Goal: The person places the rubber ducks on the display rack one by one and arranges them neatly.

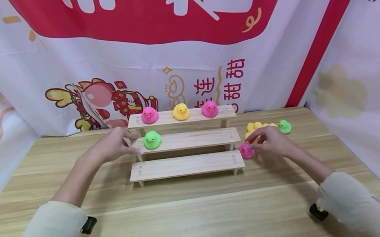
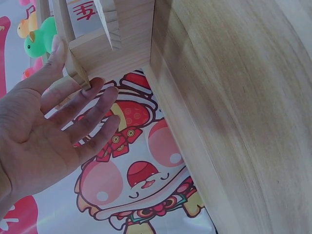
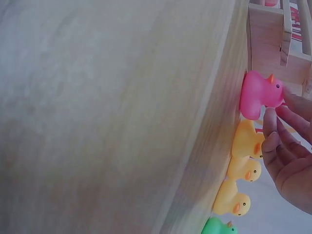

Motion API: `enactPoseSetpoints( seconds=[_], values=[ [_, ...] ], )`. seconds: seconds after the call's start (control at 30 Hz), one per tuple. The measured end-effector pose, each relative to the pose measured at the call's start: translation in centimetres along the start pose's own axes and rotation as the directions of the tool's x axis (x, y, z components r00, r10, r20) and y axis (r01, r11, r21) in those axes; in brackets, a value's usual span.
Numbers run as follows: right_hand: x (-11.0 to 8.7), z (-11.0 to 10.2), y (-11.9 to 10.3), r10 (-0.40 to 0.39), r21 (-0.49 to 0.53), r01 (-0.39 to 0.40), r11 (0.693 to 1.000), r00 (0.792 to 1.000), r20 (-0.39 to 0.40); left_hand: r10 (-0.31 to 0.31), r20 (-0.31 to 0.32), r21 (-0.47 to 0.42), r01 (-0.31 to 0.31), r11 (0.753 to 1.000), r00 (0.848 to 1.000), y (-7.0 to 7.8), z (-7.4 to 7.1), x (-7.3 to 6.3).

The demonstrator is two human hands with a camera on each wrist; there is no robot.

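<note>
A three-step wooden rack (image 1: 186, 165) stands on the table. My left hand (image 1: 116, 144) is at the left end of its middle shelf, thumb on the board's end near a green duck (image 1: 152, 140), the other fingers spread and fairly straight. In the left wrist view, that hand (image 2: 53, 122) touches the board's end beside the green duck (image 2: 43, 38). My right hand (image 1: 273, 141) pinches a pink rubber duck (image 1: 246, 151) by its head, right of the bottom shelf. The right wrist view shows this pink duck (image 3: 258, 95) upright at the table surface, between thumb and fingers (image 3: 287, 161).
On the top shelf sit a pink duck (image 1: 149, 115), a yellow duck (image 1: 181, 112) and a magenta duck (image 1: 210, 109). Several yellow ducks (image 3: 233, 197) and a green duck (image 1: 284, 126) stand behind my right hand. A printed cloth (image 1: 159, 27) hangs behind the table.
</note>
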State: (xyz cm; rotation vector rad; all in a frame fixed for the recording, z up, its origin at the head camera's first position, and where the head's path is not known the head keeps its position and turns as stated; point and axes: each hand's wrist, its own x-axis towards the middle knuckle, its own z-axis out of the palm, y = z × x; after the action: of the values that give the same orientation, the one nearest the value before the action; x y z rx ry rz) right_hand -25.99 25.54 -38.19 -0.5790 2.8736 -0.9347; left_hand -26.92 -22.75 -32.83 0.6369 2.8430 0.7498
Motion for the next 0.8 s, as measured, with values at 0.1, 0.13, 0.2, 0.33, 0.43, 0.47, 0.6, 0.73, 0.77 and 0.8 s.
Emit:
enactPoseSetpoints(
  seconds=[0.1, 0.13, 0.2, 0.33, 0.43, 0.47, 0.6, 0.73, 0.77, 0.8],
  values=[
    [0.1, 0.2, 0.0, 0.015, -0.012, -0.015, 1.0, 1.0, -0.003, -0.003, 0.001, -0.005, 0.003, 1.0, 1.0, -0.1, 0.0, 0.1],
    [0.1, 0.2, 0.0, 0.018, -0.014, -0.018, 1.0, 1.0, -0.002, -0.003, 0.002, -0.007, 0.003, 1.0, 1.0, -0.1, 0.0, 0.1],
    [0.1, 0.2, 0.0, 0.022, -0.015, -0.022, 1.0, 1.0, -0.001, -0.002, 0.003, -0.009, 0.002, 1.0, 1.0, -0.1, 0.0, 0.1],
    [0.2, 0.4, -0.1, 0.033, -0.011, -0.033, 0.999, 0.999, 0.02, -0.002, 0.001, -0.007, 0.002, 1.0, 1.0, -0.1, 0.1, 0.1],
    [0.2, 0.7, -0.2, 0.042, -0.014, -0.041, 0.999, 0.999, 0.027, -0.003, 0.003, -0.007, 0.003, 1.0, 1.0, -0.1, 0.0, 0.1],
    [0.2, 0.8, -0.3, 0.043, -0.015, -0.043, 0.999, 0.999, 0.026, -0.004, 0.004, -0.007, 0.004, 1.0, 1.0, -0.2, 0.0, 0.1],
    [0.3, 1.1, -0.6, 0.043, -0.025, -0.043, 0.999, 0.999, 0.004, -0.007, 0.004, -0.009, 0.007, 1.0, 1.0, -0.2, 0.0, 0.0],
    [0.4, 1.2, -0.7, 0.048, -0.026, -0.048, 0.999, 0.999, -0.008, -0.01, 0.005, -0.012, 0.01, 1.0, 1.0, -0.2, 0.0, 0.0],
    [0.4, 1.2, -0.7, 0.049, -0.027, -0.049, 0.998, 0.999, -0.008, -0.009, 0.005, -0.01, 0.009, 1.0, 1.0, -0.2, 0.0, 0.0],
    [0.4, 1.2, -0.7, 0.052, -0.025, -0.052, 0.998, 0.999, -0.008, -0.009, 0.004, -0.009, 0.009, 1.0, 1.0, -0.1, 0.0, 0.0]
  ],
)
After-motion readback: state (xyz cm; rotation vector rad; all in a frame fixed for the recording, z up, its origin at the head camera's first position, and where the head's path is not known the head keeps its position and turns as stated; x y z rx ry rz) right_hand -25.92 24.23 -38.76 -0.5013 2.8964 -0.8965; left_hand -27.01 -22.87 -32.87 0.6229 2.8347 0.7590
